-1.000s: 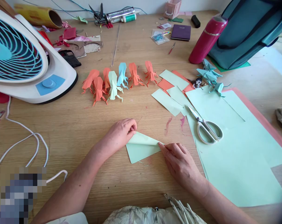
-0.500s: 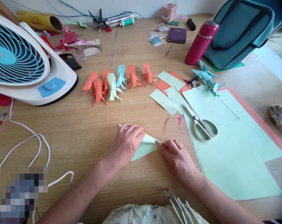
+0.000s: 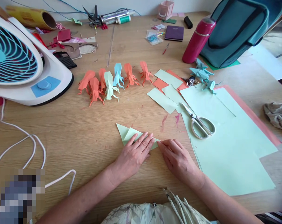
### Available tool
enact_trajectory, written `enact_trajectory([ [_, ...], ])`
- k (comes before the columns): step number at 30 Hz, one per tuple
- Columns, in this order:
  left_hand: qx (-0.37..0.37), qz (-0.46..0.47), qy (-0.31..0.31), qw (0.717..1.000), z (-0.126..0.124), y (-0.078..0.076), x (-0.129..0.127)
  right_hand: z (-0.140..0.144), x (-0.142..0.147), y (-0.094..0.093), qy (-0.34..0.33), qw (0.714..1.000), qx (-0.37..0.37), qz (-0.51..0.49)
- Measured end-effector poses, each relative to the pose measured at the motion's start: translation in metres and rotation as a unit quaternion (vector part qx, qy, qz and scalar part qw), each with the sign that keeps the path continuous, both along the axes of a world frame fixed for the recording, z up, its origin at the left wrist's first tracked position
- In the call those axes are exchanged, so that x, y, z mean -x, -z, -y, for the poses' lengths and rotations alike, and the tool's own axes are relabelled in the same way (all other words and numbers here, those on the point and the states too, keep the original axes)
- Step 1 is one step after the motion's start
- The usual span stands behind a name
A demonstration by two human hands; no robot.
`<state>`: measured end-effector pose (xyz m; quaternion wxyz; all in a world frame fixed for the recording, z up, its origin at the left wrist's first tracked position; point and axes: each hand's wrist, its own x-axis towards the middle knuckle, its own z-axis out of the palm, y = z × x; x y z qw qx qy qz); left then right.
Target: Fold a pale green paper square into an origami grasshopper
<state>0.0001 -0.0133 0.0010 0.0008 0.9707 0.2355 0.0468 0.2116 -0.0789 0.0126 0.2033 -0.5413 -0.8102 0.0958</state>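
L hand now lies flat, fingers spread, pressing the folded green paper onto the worktop; 0.5 s ago it curled over the flap. R hand w/ fingertips pins the paper's right tip, as before. Scissors near, on green sheets.

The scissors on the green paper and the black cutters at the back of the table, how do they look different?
The scissors have pale handles and lie shut on the green sheets. The black cutters are dark all over, blades spread, on the bare table by the wall. Neither is touched.
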Motion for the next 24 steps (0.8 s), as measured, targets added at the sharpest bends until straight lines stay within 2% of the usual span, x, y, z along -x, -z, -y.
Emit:
enact_trajectory([
  [9, 0.012, -0.006, -0.011, 1.000, 0.003, 0.000, 0.000, 0.000, 0.000, -0.001, 0.000, 1.000, -0.004, -0.002],
  [19, 0.003, -0.002, -0.013, 1.000, 0.004, 0.002, 0.000, 0.007, 0.000, 0.012, 0.011, 0.999, -0.019, 0.049],
  [24, -0.001, -0.010, -0.017, 1.000, 0.005, 0.003, 0.000, 0.006, 0.000, 0.012, 0.009, 0.998, -0.029, 0.055],
])
